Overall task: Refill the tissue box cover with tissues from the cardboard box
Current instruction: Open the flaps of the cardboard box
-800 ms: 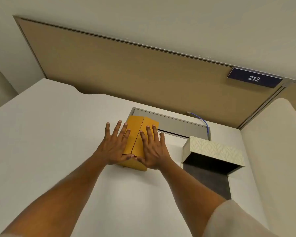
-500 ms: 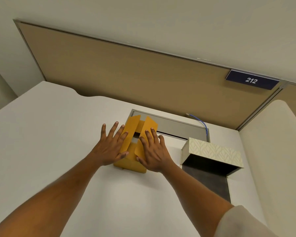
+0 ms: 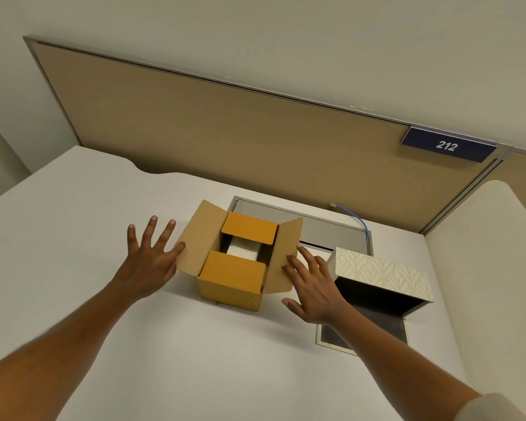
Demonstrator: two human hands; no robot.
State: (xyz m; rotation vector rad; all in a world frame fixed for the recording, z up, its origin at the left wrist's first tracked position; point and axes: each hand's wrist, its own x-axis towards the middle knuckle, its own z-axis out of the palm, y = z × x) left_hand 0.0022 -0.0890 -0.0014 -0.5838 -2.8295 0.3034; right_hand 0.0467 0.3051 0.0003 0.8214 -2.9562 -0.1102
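Observation:
A small brown cardboard box stands on the white desk. Its two long flaps are spread outward and its two short inner flaps lie half folded in. Between them shows a white stack of tissues. My left hand is spread flat against the outside of the left flap. My right hand has its fingertips on the right flap. To the right lies the patterned cream tissue box cover, tipped on its side with its dark hollow inside facing me.
A flat grey base panel lies under the cover. Behind the box is a grey cable tray lid with a blue cable. A tan partition with a "212" sign closes off the back.
Both hands lay on the closed top flaps; they have moved apart and pushed the two long flaps open, exposing the inner flaps and the tissues.

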